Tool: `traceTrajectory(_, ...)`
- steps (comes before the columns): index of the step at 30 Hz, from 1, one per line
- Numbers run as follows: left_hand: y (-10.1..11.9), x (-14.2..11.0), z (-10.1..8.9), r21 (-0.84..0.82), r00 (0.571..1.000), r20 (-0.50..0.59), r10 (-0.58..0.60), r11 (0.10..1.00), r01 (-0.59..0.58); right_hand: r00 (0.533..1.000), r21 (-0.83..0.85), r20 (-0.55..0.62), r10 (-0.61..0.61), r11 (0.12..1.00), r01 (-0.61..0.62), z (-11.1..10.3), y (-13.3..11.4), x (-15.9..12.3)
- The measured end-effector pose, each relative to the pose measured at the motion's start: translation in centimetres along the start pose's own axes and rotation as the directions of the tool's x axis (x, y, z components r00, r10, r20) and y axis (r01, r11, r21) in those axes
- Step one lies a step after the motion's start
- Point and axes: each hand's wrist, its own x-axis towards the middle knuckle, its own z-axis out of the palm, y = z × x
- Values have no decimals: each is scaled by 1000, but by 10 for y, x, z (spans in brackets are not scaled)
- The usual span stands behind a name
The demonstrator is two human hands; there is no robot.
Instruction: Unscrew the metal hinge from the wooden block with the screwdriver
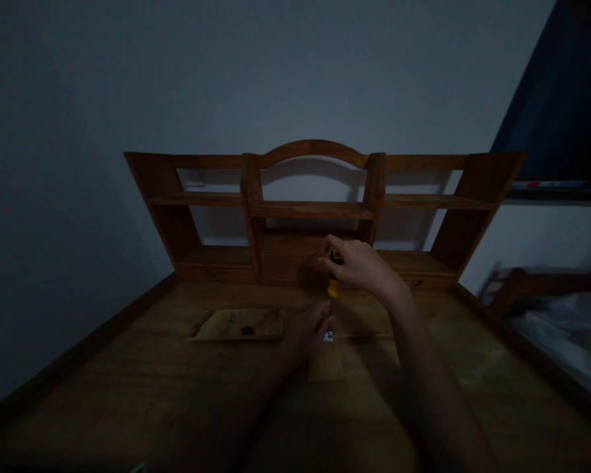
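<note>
wooden desk point(142, 401) | side edges point(79, 349) well apart from right hand point(358, 264) gripping screwdriver point(333, 288)

Yellow-and-black screwdriver with a slim metal shaft point(333, 288): showing warm yellow at the collar, mixing yellow with black higher up, turning dull grey along the shaft.
Small silvery-white metal piece point(328, 336): gleaming palest of all, bearing dark specks.
Short flat tan wooden board point(326, 366): showing plain yellowish tan.
Long flat tan wooden plank point(226, 323): carrying blackish smudges and one darker blotch over yellowish tan.
Broad honey-brown wooden desktop point(177, 394): showing faint streaks of grain, dimming towards the near edge.
Arched reddish-brown wooden shelf unit point(311, 210): displaying darker grain lines.
Flat blue-grey wall point(295, 79): looking unpatterned.
Slanting dark-blue panel point(556, 98): deepening almost to black.
Crumpled greyish-white material point(566, 335): blurring into pale patches.
</note>
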Motion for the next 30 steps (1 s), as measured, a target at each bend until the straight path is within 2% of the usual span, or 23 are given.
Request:
traceTrajectory(3, -1, -1, 0, -6, 1000, -1, 22, 1000, -22, 998, 81, -1, -68, 994, 68, 0, 2, -1)
traceTrajectory(6, 0, -1, 0, -12, 1000, -1, 26, 1000, -26, 998, 120, 4, -65, 991, 64, 2, 1, -2)
traceTrajectory(11, 1, -1, 0, -18, 1000, -9, -6, 1000, 6, 999, 64, -3, -36, 997, 36, 4, -1, -1)
traceTrajectory(16, 5, 0, -2, -20, 1000, 11, 1, 1000, -1, 997, -25, -36, -66, 998, 65, 2, 0, 0)
traceTrajectory(23, 6, -1, -3, -14, 999, 9, -46, 999, 46, 997, 122, -18, -81, 989, 82, 1, -5, -2)
traceTrajectory(30, 6, -1, -2, -9, 1000, 0, -17, 1000, 17, 999, -16, -21, -26, 1000, 26, 2, -2, -1)
